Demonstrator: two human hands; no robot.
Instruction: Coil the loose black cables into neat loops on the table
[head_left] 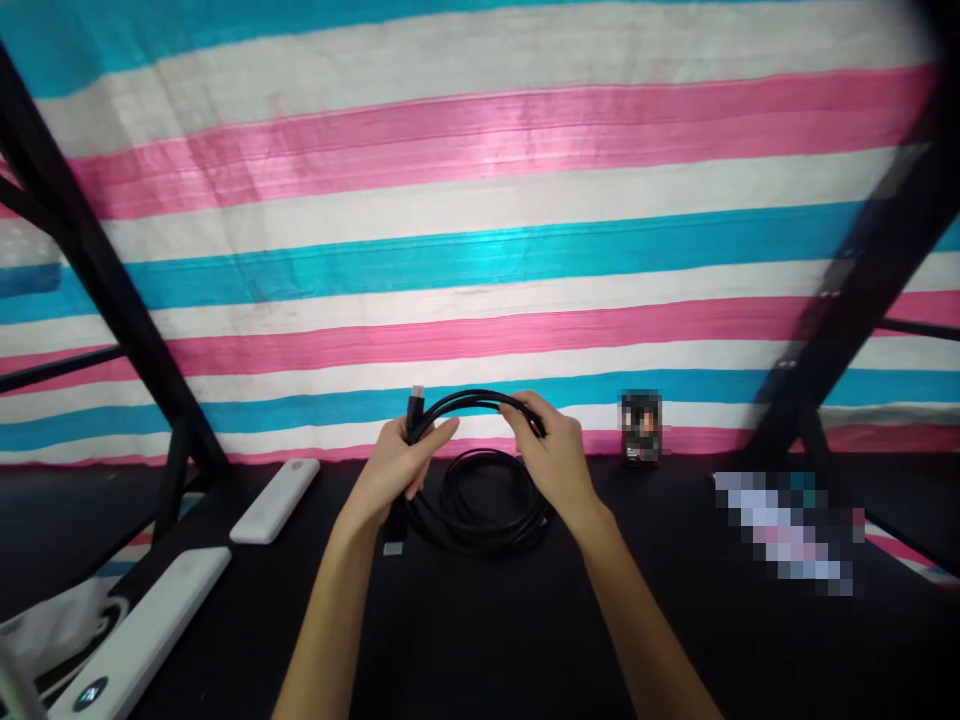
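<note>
A black cable [480,398] is wound into several loops, held up between both hands above the dark table. My left hand [401,462] is closed round the left side of the coil, with a connector [415,408] with a light metal tip sticking up beside the fingers. Below that hand hangs another black plug [394,530] with a pale metal end. On the coil's upper right side, my right hand [551,445] pinches the loops between thumb and fingers. A smaller ring of black cable shows behind the lower part of the coil; whether it is a separate cable I cannot tell.
Two long white devices [275,502] lie on the black table [480,640] at the left, near a white object with a cord [60,630]. A small blurred-out item [640,428] stands at the back right. Black frame bars and a striped sheet [480,250] close off the back.
</note>
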